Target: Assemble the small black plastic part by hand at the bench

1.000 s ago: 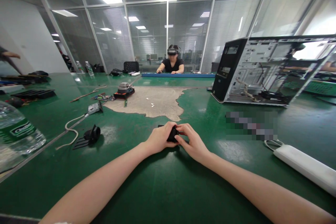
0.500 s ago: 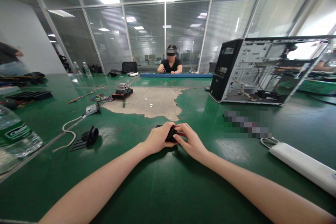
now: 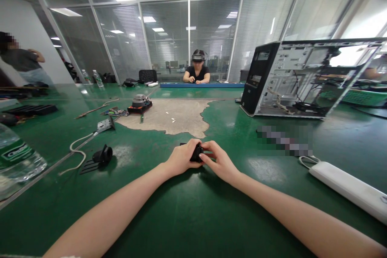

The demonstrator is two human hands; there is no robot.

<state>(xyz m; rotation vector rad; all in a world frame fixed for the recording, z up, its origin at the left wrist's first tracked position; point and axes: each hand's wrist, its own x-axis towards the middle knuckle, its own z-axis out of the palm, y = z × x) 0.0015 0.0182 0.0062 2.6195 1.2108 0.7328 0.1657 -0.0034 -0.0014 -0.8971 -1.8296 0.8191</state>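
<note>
A small black part is between my hands, low over the green table; its exact kind is hidden by my fingers. My left hand is wrapped round it from the left, thumb below and fingers over the top. From the right, my right hand pinches its near end with thumb and fingertips. To the left lies a black plastic piece with a round collar and long prongs. Beyond my hands is a bare patch in the green table covering.
An open computer case stands at the right, with a white power strip nearer me. A water bottle, a metal bracket with a cable and a CPU cooler are leftward. A person sits opposite.
My hands keep the same grip on the black part, with barely any movement. The view has shifted slightly. More of a standing person shows at the far left, and the person opposite has moved a hand.
</note>
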